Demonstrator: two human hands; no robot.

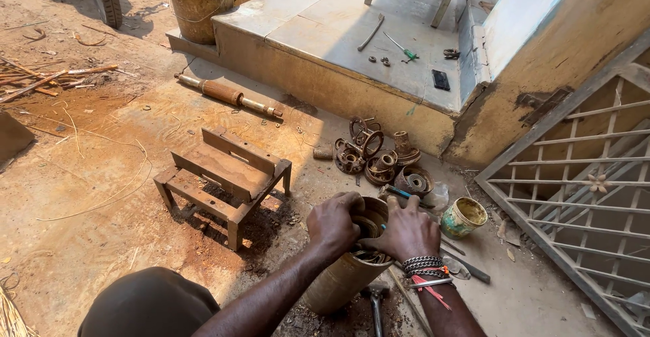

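A large rusty metal cylinder (342,279) lies on the ground in front of me, its open end facing away. My left hand (333,223) grips the near rim of that opening. My right hand (407,232), with bracelets at the wrist, presses into the opening and holds a thin blue-handled tool whose tip points into the coiled windings inside. A hammer (376,303) lies under the cylinder.
A low rusty metal stool (223,174) stands to the left. Several rusty pump parts (379,158) lie by the concrete step (318,80), beside a small tin can (463,216). A rotor shaft (227,95), a metal gate (582,188), a screwdriver (401,46) and a phone (441,80) are nearby.
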